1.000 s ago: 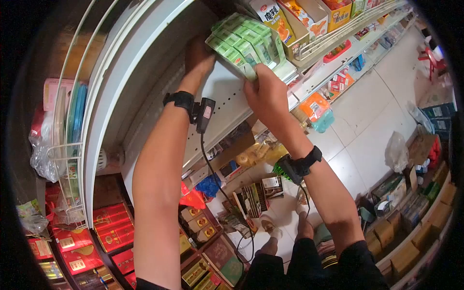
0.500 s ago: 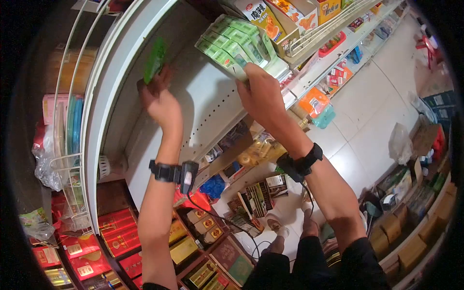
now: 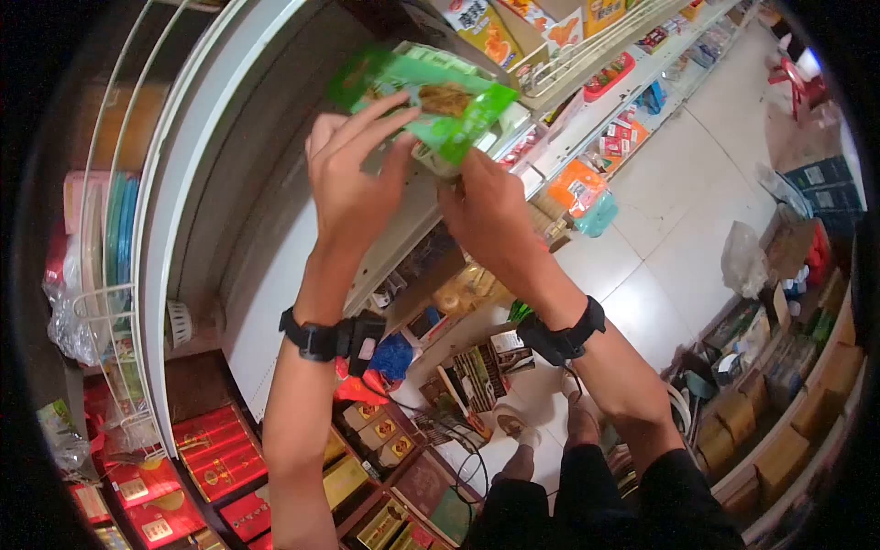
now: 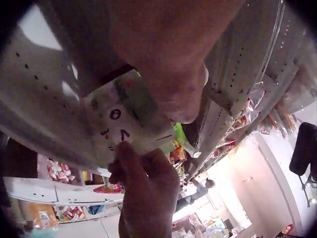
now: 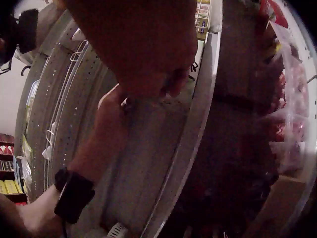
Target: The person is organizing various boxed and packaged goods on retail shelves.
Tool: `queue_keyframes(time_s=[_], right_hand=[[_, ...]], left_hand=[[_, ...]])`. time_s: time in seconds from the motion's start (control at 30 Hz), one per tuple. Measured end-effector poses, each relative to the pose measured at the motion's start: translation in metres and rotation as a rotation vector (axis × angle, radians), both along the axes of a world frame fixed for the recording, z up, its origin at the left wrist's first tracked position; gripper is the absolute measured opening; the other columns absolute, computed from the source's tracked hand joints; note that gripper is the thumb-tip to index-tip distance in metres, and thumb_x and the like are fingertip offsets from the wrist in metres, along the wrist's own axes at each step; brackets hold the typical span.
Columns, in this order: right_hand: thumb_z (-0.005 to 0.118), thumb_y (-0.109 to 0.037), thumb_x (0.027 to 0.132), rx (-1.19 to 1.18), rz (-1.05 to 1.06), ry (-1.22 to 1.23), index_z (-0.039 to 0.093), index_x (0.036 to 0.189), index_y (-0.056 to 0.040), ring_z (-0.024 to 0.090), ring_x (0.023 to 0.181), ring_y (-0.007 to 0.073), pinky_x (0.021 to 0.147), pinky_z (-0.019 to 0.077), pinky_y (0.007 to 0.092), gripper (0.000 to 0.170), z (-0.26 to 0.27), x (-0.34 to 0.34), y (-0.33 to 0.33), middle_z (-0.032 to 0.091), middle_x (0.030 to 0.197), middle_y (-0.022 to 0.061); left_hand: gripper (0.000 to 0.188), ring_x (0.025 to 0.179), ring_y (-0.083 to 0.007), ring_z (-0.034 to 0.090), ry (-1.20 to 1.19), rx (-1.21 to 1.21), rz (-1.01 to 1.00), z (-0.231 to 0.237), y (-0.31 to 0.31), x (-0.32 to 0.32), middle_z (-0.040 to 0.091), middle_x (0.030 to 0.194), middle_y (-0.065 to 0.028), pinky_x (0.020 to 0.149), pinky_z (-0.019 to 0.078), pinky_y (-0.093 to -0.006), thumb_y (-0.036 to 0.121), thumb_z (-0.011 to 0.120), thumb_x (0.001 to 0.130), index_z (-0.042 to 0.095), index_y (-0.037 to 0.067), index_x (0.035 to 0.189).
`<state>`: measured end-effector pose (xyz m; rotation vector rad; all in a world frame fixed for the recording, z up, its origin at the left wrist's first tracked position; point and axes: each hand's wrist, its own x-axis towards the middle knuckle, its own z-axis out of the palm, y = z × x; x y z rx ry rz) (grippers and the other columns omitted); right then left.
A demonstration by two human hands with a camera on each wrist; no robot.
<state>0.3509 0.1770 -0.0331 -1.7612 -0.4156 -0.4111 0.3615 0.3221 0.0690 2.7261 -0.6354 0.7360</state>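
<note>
In the head view a green snack packet (image 3: 445,101) is in the left hand (image 3: 353,183), whose fingers lie against its near side. The packet is tilted above a box of green-and-white packs (image 3: 440,57) and hides most of it. The right hand (image 3: 490,202) pinches the near edge of that box. In the left wrist view the box's pale side (image 4: 119,119) carries handwritten marks, and the right hand (image 4: 148,193) has its thumb on it. The right wrist view shows the left hand (image 5: 111,114) partly behind the right hand (image 5: 148,64).
A pale metal shelf (image 3: 266,321) lies under the arms, with a wire rack (image 3: 110,302) at the left. Orange snack boxes (image 3: 486,32) stand beyond the green box. Red gift boxes (image 3: 220,454) lie lower left. Boxes line the right-hand shelf (image 3: 779,458).
The left hand has come from behind the box, out to the left, then back right with the green packet, now over the box. The right hand has kept its hold on the box edge.
</note>
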Motion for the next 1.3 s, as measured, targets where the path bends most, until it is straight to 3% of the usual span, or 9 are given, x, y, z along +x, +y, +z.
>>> queue_keyframes(time_s=[0.17, 0.23, 0.37, 0.57, 0.63, 0.83, 1.07, 1.23, 1.3], right_hand=[[0.065, -0.002, 0.076, 0.147, 0.018, 0.069, 0.053, 0.108, 0.0010, 0.061, 0.076, 0.0397, 0.063, 0.0509, 0.0447, 0.034, -0.003, -0.014, -0.024, 0.059, 0.089, 0.0223], [0.067, -0.003, 0.075, 0.121, -0.121, 0.014, 0.053, 0.112, 0.0013, 0.061, 0.078, 0.0379, 0.068, 0.0511, 0.0435, 0.040, -0.013, -0.006, -0.035, 0.059, 0.096, 0.0221], [0.071, -0.006, 0.074, -0.058, -0.348, -0.188, 0.053, 0.121, 0.0019, 0.057, 0.087, 0.0376, 0.085, 0.0483, 0.0438, 0.051, -0.013, 0.016, -0.044, 0.057, 0.114, 0.0223], [0.069, -0.007, 0.082, -0.156, -0.229, -0.182, 0.056, 0.121, 0.0000, 0.061, 0.090, 0.0403, 0.080, 0.0498, 0.0453, 0.041, -0.016, 0.046, -0.045, 0.064, 0.094, 0.0229], [0.068, -0.006, 0.083, -0.183, -0.225, -0.109, 0.058, 0.117, 0.0007, 0.062, 0.085, 0.0412, 0.076, 0.0506, 0.0456, 0.036, -0.013, 0.051, -0.044, 0.064, 0.087, 0.0233], [0.066, -0.008, 0.083, -0.165, -0.176, -0.145, 0.060, 0.108, -0.0016, 0.062, 0.083, 0.0426, 0.071, 0.0511, 0.0505, 0.026, -0.012, 0.051, -0.048, 0.064, 0.082, 0.0232], [0.065, -0.005, 0.083, -0.149, -0.115, -0.054, 0.060, 0.118, -0.0038, 0.061, 0.084, 0.0432, 0.073, 0.0503, 0.0496, 0.035, 0.000, 0.013, -0.075, 0.064, 0.086, 0.0224], [0.060, 0.002, 0.083, -0.053, -0.031, -0.098, 0.058, 0.127, -0.0040, 0.064, 0.089, 0.0383, 0.080, 0.0525, 0.0444, 0.045, 0.003, -0.033, -0.101, 0.068, 0.100, 0.0202], [0.056, 0.006, 0.082, 0.289, 0.247, 0.269, 0.056, 0.132, -0.0050, 0.066, 0.102, 0.0292, 0.088, 0.0526, 0.0401, 0.052, -0.001, -0.058, -0.111, 0.065, 0.121, 0.0154]], left_hand=[[0.041, 0.097, -0.0185, 0.056, 0.017, -0.460, 0.050, -0.025, 0.024, -0.013, 0.061, 0.131, -0.0110, 0.089, 0.0433, -0.0345, 0.019, 0.050, 0.095, 0.059, 0.008, 0.133], [0.050, 0.104, -0.0185, 0.055, 0.003, -1.051, 0.355, -0.041, 0.051, 0.001, 0.058, 0.132, -0.0093, 0.092, 0.0441, -0.0371, 0.025, 0.048, 0.097, 0.047, 0.004, 0.142], [0.076, 0.130, -0.0260, 0.046, 0.411, -1.458, 0.257, -0.066, 0.041, 0.022, 0.038, 0.148, -0.0144, 0.109, 0.0376, -0.0417, 0.053, 0.048, 0.098, 0.025, 0.003, 0.151], [0.091, 0.142, -0.0293, 0.031, 0.631, -1.117, -0.040, -0.069, 0.018, 0.009, 0.032, 0.154, -0.0105, 0.115, 0.0272, -0.0423, 0.061, 0.058, 0.090, 0.017, 0.013, 0.156], [0.109, 0.141, -0.0258, 0.032, 0.611, -1.032, -0.010, -0.068, 0.015, 0.005, 0.031, 0.152, -0.0146, 0.118, 0.0247, -0.0399, 0.034, 0.081, 0.080, 0.006, 0.008, 0.154], [0.130, 0.134, -0.0267, 0.041, 0.551, -0.712, 0.058, -0.048, -0.008, 0.001, 0.033, 0.148, -0.0164, 0.113, 0.0358, -0.0379, -0.001, 0.089, 0.061, -0.001, 0.008, 0.154], [0.131, 0.131, -0.0271, 0.043, 0.532, -0.880, 0.029, -0.045, -0.023, -0.028, 0.030, 0.148, -0.0156, 0.110, 0.0379, -0.0388, 0.004, 0.090, 0.060, -0.001, 0.007, 0.154], [0.142, 0.133, -0.0278, 0.040, 0.312, -0.600, -0.031, -0.055, -0.033, -0.068, 0.028, 0.150, -0.0151, 0.111, 0.0364, -0.0409, 0.012, 0.095, 0.053, -0.004, 0.009, 0.155], [0.147, 0.135, -0.0285, 0.038, 0.296, -0.569, -0.038, -0.058, -0.037, -0.092, 0.026, 0.151, -0.0150, 0.112, 0.0346, -0.0415, 0.017, 0.097, 0.050, -0.005, 0.009, 0.155]])
